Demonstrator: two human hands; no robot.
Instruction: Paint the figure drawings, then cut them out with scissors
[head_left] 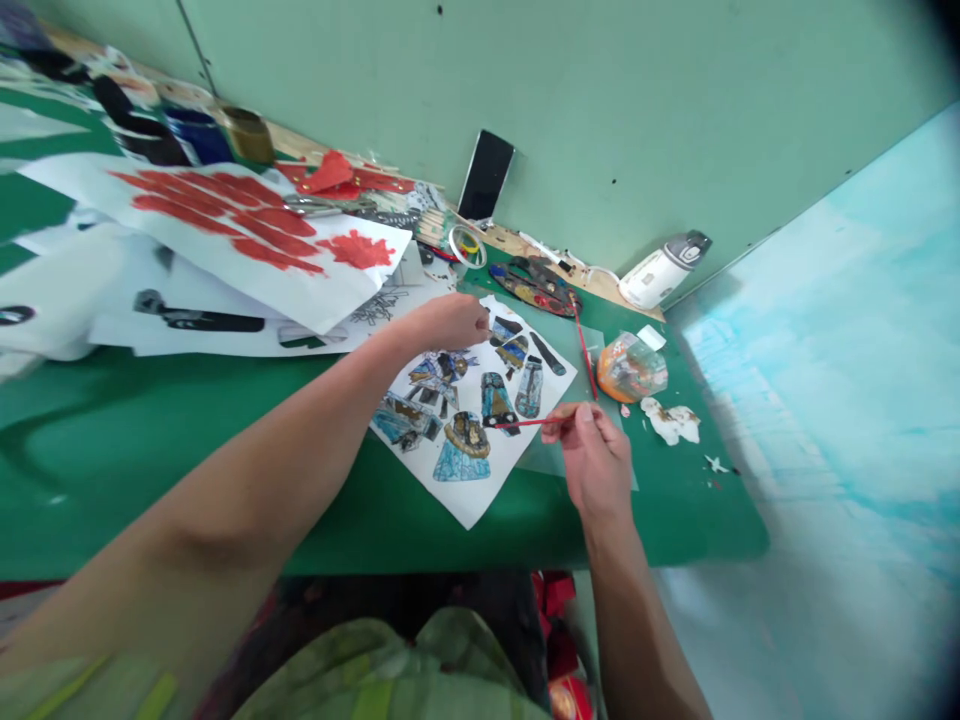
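Observation:
My right hand (596, 455) pinches a thin red paintbrush (529, 422), whose tip points left onto a dark painted shape on the white sheet (469, 505). Several figures and pieces in blue, brown and black cover that sheet, among them a blue skirt-like shape (461, 468). At the sheet's upper left edge, my left hand (454, 322) rests with its fingers curled closed; what they hold, if anything, is hidden. A second red brush (585, 350) lies just beyond my right hand, leaning on the paint-smeared palette (536, 285).
A jar with orange colouring (631, 368) stands right of the sheet, beside crumpled tissue (670, 420). Along the wall are a phone (487, 175), a tape roll (467, 246), a white device (664, 270) and paint jars (250, 135). Red-painted paper (322, 300) lies left on the green table (315, 530).

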